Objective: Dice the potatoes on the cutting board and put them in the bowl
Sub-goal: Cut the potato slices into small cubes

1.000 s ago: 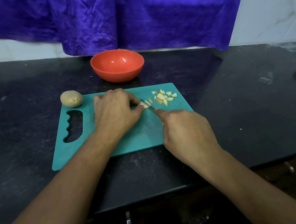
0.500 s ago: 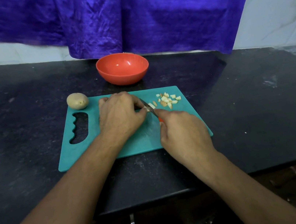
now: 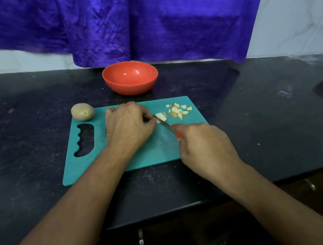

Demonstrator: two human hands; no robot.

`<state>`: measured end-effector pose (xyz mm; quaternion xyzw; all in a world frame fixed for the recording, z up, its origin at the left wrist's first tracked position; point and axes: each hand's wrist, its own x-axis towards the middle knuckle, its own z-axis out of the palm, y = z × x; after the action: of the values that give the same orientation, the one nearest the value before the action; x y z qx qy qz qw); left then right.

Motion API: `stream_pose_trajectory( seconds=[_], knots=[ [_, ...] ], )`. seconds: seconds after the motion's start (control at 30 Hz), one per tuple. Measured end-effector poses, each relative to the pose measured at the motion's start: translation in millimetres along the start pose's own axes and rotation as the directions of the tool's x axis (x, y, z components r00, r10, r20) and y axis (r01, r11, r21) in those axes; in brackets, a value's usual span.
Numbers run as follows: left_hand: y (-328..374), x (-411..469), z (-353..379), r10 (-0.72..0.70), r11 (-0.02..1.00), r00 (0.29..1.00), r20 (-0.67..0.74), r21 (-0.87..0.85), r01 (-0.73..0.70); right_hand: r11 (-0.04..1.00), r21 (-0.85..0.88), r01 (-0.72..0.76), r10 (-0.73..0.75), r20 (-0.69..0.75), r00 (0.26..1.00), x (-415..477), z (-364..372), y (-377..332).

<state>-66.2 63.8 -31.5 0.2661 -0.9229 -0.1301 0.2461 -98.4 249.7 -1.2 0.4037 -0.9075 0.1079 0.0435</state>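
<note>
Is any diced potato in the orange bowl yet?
No, the orange bowl looks bare inside; the diced pieces lie on the teal cutting board.

Home kitchen. Black stone tabletop [image 3: 263,127] against white tiled wall [image 3: 298,16], purple cloth [image 3: 160,16] hung over wall. Food prep laid out: teal cutting board [image 3: 83,168], whole potato [image 3: 82,112], diced pieces [image 3: 177,110], orange bowl [image 3: 131,86], knife [image 3: 164,123].
</note>
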Motion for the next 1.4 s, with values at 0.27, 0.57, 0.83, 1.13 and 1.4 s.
stream_pose_trajectory(
  seconds=[0.27, 0.57, 0.83, 1.13, 1.4],
  knots=[
    [-2.2, -2.7, 0.5, 0.005, 1.0, 1.0, -0.004, -0.017, -0.005, 0.986, 0.127, -0.111, 0.122, -0.083, 0.989, -0.9, -6.0, 16.0],
    [-4.9, -1.1, 0.3, 0.015, 0.997, 0.999, 0.036, -0.07, -0.012, 0.995, 0.051, -0.084, 0.086, -0.043, 0.995, 9.6, 2.7, 25.3],
    [-3.1, -0.8, -1.4, 0.065, 0.996, 0.996, 0.054, -0.057, -0.062, 0.999, 0.033, 0.014, -0.013, -0.026, 1.0, 28.0, 4.1, 45.6],
    [-2.6, 4.1, -6.6, 0.169, 0.985, 0.969, 0.18, 0.013, -0.174, 0.994, 0.087, -0.07, 0.077, -0.088, 0.993, 18.4, -0.7, 49.0],
    [-4.7, 7.1, -3.3, 0.225, 0.971, 0.951, 0.212, 0.028, -0.236, 0.983, 0.113, -0.144, 0.151, -0.054, 0.987, -2.1, 1.7, 33.6]
  ],
)
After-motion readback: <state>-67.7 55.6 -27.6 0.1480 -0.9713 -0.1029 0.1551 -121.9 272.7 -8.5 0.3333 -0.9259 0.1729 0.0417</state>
